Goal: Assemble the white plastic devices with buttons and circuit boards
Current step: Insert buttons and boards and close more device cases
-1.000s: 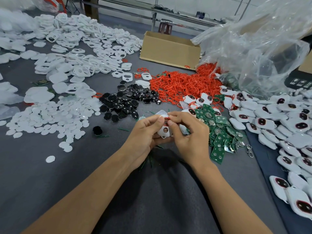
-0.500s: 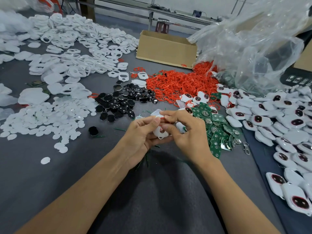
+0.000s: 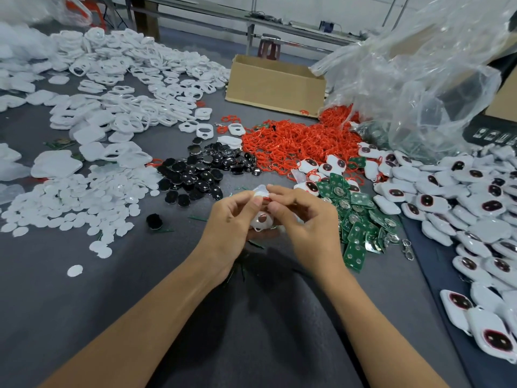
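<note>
Little has moved since half a second ago: your two hands stay together over the near middle of the grey table cover (image 3: 84, 303), still working on the same piece.

Head view: you hold one small white plastic device with a dark red round button (image 3: 262, 219). Your left hand (image 3: 229, 222) grips it, with the fingers curled under it and the thumb on its upper part. Your right hand (image 3: 307, 222) pinches its far end between thumb and forefinger, and a bit of red shows there between your fingertips. The device's long axis runs from near to far. Its button face is turned up towards you and its far end is tipped away. It is lifted off the table, just near of the black heap.

Around it lie six heaps, each too many to count:
- white plastic shells with cut-outs (image 3: 126, 79), far left
- thin white round discs (image 3: 70, 203), left
- glossy black buttons (image 3: 207, 172), just beyond your hands
- red rubber rings (image 3: 293, 141), behind those
- green circuit boards (image 3: 358, 217), touching your right hand's side
- finished white devices with dark buttons (image 3: 461, 197), along the right

Single items:
- one black button (image 3: 154, 221) lying apart, left of your left hand
- one stray white disc (image 3: 75, 270), nearer you
- one metal clasp (image 3: 407, 249), right of the boards
- one brown cardboard box (image 3: 275, 82), far centre
- one crumpled clear plastic bag (image 3: 419, 65), far right
</note>
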The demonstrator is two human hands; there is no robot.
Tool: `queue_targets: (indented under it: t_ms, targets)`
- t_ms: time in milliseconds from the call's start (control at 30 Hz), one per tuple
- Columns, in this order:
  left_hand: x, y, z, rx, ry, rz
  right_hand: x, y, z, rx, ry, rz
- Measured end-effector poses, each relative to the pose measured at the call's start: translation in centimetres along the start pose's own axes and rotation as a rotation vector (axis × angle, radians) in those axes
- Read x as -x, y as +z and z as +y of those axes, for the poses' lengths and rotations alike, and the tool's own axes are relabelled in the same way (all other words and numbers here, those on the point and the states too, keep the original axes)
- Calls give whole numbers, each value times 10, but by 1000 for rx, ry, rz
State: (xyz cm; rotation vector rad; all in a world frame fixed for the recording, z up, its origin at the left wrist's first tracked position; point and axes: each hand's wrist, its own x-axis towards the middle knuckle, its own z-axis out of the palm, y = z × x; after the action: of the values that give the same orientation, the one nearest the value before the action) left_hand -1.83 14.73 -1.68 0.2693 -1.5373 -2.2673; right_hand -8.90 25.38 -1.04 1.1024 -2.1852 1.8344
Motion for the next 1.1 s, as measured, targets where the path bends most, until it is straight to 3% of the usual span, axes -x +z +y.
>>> queue_targets:
  t_ms: [233, 433, 600, 733, 1100]
  targets:
    - [0, 1, 0, -165, 70, -52, -6, -11, -4, -360, 274, -156]
    - [-2, -2, 2, -3, 20, -108, -6, -6, -7, -171, 164, -35]
    - [-2, -6, 0, 16, 0, -133, -7, -10, -11, -329, 273, -124]
    - [-2, -4, -1, 18, -20, -174, -6, -12, -14, -316, 306, -130]
    - [-2, 0, -2, 26, -49, -160, -6, -6, -10, -13, 283, -20]
